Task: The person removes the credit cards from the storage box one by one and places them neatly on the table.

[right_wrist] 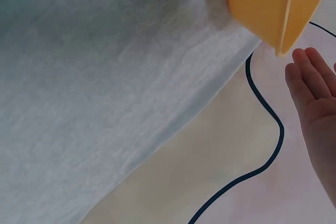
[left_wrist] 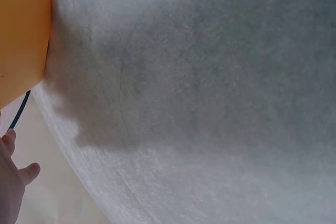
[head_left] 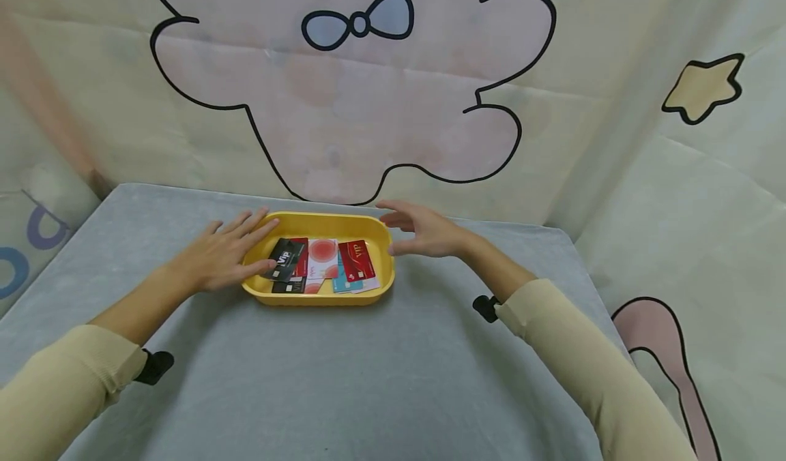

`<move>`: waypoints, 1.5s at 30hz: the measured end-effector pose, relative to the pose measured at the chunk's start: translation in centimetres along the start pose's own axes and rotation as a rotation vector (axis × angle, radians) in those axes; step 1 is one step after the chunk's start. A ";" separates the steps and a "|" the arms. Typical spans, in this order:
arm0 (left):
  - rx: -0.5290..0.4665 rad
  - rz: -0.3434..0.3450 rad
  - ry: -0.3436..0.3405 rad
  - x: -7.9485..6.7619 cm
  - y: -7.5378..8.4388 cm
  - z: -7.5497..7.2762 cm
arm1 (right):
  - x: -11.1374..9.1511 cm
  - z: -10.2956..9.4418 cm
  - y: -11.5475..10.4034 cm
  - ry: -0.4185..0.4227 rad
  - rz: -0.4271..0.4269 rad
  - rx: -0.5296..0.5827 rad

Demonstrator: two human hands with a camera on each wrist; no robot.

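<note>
A yellow tray (head_left: 319, 299) stands on the table with several cards in it. Among them are a black VIP card (head_left: 285, 255), a white card with pink circles (head_left: 322, 251), a red VIP card (head_left: 357, 261) and a light blue card (head_left: 344, 284), partly overlapping. My left hand (head_left: 224, 256) is at the tray's left rim, fingers spread, its thumb overlapping the black card in the head view. My right hand (head_left: 426, 230) is at the right rim, fingers extended and thumb apart. In the right wrist view, its fingertips (right_wrist: 299, 56) appear just beside the tray's corner (right_wrist: 282, 45).
A grey-blue cloth (head_left: 368, 372) covers the table. Behind the table's back edge hangs a pale printed curtain (head_left: 614, 52) with a bow and a star. Black wrist straps (head_left: 155, 367) show at both sleeves.
</note>
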State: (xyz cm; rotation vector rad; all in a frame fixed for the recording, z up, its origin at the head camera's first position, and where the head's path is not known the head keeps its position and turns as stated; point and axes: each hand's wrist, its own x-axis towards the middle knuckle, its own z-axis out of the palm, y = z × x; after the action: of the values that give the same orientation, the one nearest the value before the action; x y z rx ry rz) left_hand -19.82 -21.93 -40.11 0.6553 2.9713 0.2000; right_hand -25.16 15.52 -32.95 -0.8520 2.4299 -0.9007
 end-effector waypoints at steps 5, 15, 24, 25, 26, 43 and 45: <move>-0.009 -0.004 0.002 0.0 -0.1 0.0 | 1.1 0.5 -0.5 -0.083 0.007 0.028; -0.011 -0.005 0.008 0.0 -0.3 0.1 | 3.6 1.0 -1.1 -0.176 0.045 0.016; -0.020 -0.011 0.005 -0.1 -0.2 0.1 | 5.8 1.1 -1.9 -0.290 0.118 0.001; -0.020 -0.010 0.006 -0.1 -0.2 0.1 | 6.0 1.1 -1.9 -0.300 0.127 -0.003; -0.022 -0.009 0.008 -0.1 -0.2 0.1 | 6.1 1.1 -2.0 -0.308 0.136 -0.008; -0.034 -0.012 -0.009 0.0 -0.1 0.1 | 8.1 1.8 -1.8 -0.379 0.206 -0.051; -0.033 -0.010 -0.010 0.1 -0.1 0.0 | 8.2 1.9 -1.9 -0.382 0.220 -0.053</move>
State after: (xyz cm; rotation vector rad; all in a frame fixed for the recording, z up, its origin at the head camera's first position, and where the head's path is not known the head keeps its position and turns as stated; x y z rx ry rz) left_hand -19.91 -21.97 -40.16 0.6357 2.9548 0.2438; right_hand -29.35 8.06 -34.35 -0.6845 2.1661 -0.5384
